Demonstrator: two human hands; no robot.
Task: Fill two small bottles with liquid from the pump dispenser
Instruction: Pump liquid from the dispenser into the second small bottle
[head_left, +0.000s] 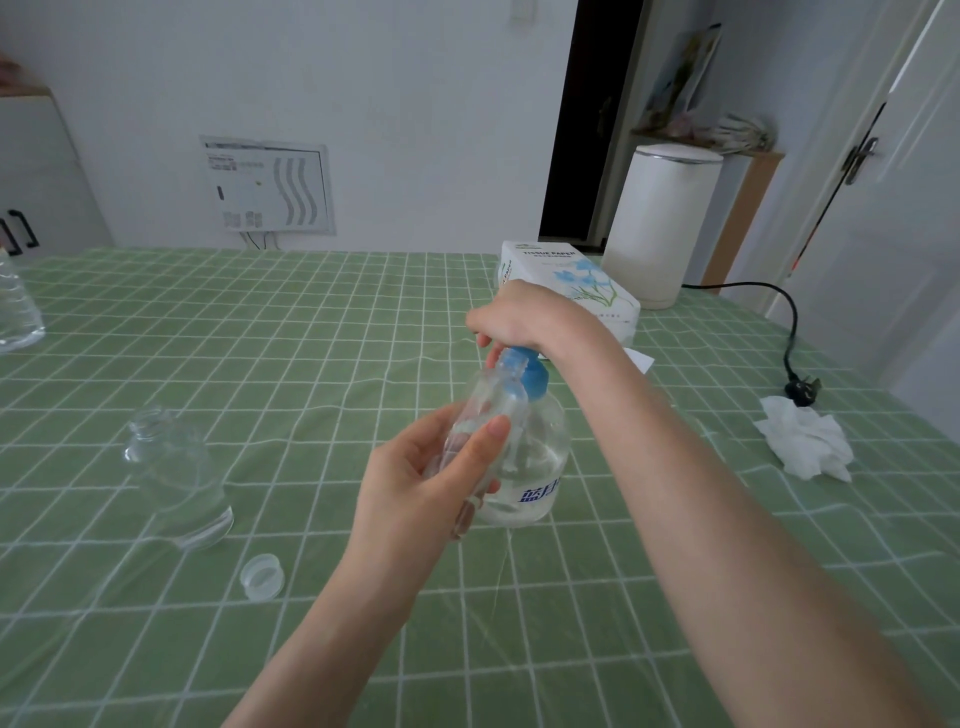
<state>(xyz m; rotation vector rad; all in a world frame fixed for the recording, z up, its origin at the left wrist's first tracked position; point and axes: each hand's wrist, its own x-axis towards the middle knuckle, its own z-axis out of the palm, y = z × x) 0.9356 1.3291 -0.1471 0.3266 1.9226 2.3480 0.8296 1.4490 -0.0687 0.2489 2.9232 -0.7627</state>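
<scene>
- Small bottle (485, 410), frame centre: long axis tilted, mouth up-right at the blue pump head (527, 371); left hand (415, 483) pinches its body from lower left.
- Pump dispenser (535, 457), just behind: right hand (524, 317) curls over the head.
- Second bottle (176, 478), left: upright, uncapped.

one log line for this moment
left hand holds small clear plastic bottle; right hand grips blue-topped pump dispenser; second clear bottle stands uncapped

I see green tablecloth (260, 338) w/ white grid. My pump dispenser (540, 467): clear body, blue top, blue lettering. Both clear: tilted small bottle (483, 410) & upright small bottle (176, 478). White tissue box (566, 275) w/ blue flowers.
</scene>
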